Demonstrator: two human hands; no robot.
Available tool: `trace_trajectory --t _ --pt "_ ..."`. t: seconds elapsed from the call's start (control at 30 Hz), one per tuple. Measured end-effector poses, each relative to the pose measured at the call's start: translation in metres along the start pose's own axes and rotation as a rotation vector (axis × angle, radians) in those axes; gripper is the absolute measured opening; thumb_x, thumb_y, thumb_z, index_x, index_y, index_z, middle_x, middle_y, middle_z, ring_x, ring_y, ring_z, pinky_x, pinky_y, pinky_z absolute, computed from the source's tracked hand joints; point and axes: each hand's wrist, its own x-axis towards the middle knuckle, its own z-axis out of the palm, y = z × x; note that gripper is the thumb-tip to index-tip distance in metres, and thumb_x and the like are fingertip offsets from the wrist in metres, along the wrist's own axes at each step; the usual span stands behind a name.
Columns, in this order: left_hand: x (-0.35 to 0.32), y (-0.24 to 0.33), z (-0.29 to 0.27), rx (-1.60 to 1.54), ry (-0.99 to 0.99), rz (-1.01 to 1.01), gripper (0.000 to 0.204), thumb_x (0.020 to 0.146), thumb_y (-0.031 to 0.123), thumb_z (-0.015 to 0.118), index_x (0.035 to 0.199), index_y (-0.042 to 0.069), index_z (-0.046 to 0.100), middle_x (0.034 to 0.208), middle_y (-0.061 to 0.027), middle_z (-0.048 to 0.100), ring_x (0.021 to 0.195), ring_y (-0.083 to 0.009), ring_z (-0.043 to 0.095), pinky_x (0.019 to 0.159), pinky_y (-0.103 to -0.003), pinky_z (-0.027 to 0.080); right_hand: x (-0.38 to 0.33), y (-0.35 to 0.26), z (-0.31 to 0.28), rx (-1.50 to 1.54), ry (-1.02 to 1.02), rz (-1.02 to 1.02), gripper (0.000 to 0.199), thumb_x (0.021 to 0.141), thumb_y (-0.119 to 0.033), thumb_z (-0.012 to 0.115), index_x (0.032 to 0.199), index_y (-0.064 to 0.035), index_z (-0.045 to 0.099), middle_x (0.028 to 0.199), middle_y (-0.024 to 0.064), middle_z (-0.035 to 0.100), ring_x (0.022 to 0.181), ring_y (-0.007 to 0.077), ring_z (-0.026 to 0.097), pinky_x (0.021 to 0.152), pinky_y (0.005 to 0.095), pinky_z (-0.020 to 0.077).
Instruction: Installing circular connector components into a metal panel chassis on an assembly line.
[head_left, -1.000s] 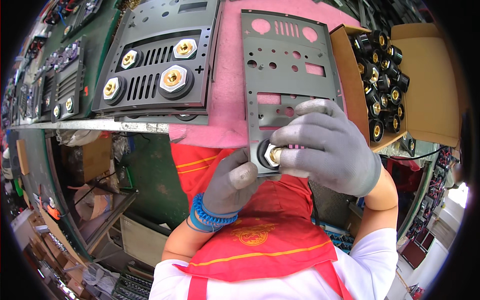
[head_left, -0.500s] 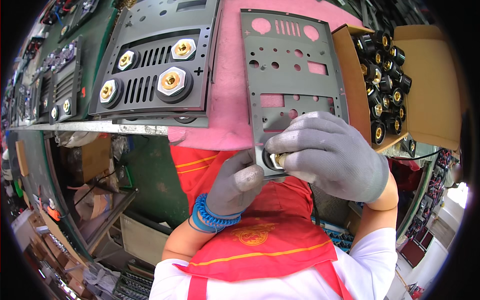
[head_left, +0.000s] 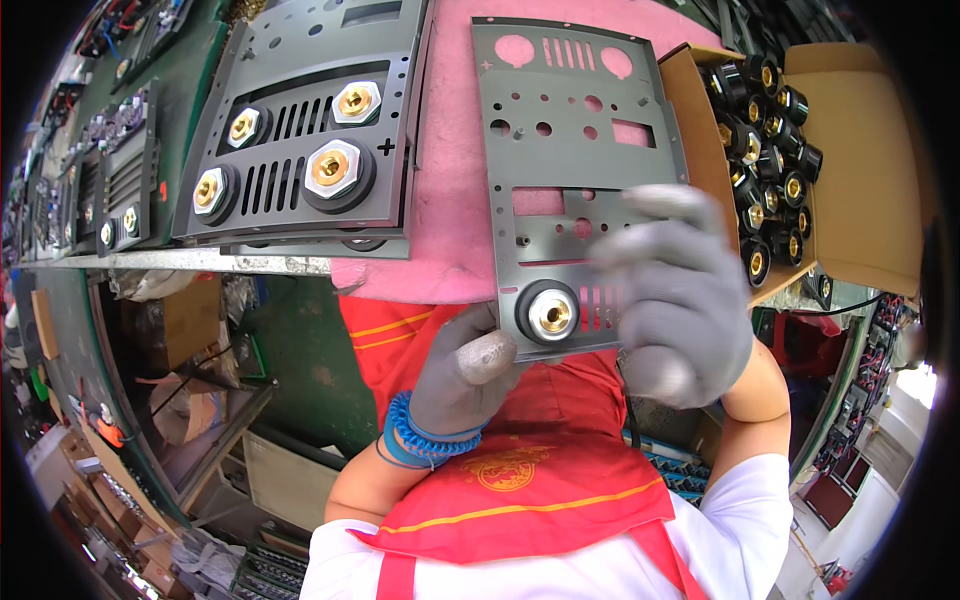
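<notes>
A grey sheet-metal panel (head_left: 570, 165) with many holes and slots slants over the pink-covered bench edge. My left hand (head_left: 465, 365), in a grey glove, grips its lower left corner, thumb near the front face. Next to that thumb, a round socket connector (head_left: 552, 314) sits in the panel: black ring, silvery nut, brass centre. My gloved right hand (head_left: 680, 300) is just right of the connector, over the panel's right edge. It is blurred by motion; its fingers look spread apart and I see nothing between them.
To the left, stacked grey panels (head_left: 285, 165) carry several brass-centred connectors with hex nuts. An open cardboard box (head_left: 850, 180) of black connectors stands at the right, against the panel. Pink padding (head_left: 455, 140) covers the bench between. Further left are more panels and parts on a green surface (head_left: 185, 110).
My right hand has let go of the connector's nut and moved right, uncovering the connector. My left hand still holds the panel's corner; the view has shifted slightly.
</notes>
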Motion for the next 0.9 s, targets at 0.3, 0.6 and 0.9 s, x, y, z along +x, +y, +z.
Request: trace_trajectory --t 0.3,0.6,0.9 --pt "0.003 0.002 0.007 0.068 -0.094 0.005 0.071 0.088 0.039 0.065 0.136 -0.009 0.042 0.132 -0.0173 0.053 0.122 -0.0279 0.054 0.105 -0.043 0.041 0.0 -0.003 0.028 0.149 0.015 0.053 0.042 0.077 -0.01 0.073 0.117 -0.0074 0.062 0.114 0.0121 0.063 0.097 0.031 0.063 0.082 0.0413 0.0497" --pt "-0.033 0.031 0.035 0.118 0.153 -0.009 0.069 0.094 0.029 0.056 0.144 -0.009 0.027 0.146 -0.025 0.039 0.138 -0.0352 0.038 0.116 -0.051 0.029 -0.029 -0.005 -0.026 -0.293 0.347 0.312 0.041 0.076 -0.007 0.072 0.116 -0.0102 0.063 0.125 0.016 0.059 0.101 0.038 0.062 0.089 0.0414 0.0481" --pt "-0.036 0.02 0.013 -0.019 0.216 -0.024 0.055 0.094 0.02 0.053 0.139 -0.006 0.036 0.137 -0.0266 0.048 0.13 -0.0355 0.049 0.113 -0.053 0.035 -0.098 0.046 -0.053 -1.026 0.374 1.224 0.063 0.081 -0.043 0.072 0.13 -0.0089 0.051 0.103 0.0143 0.069 0.099 0.0316 0.064 0.094 0.0442 0.0399"
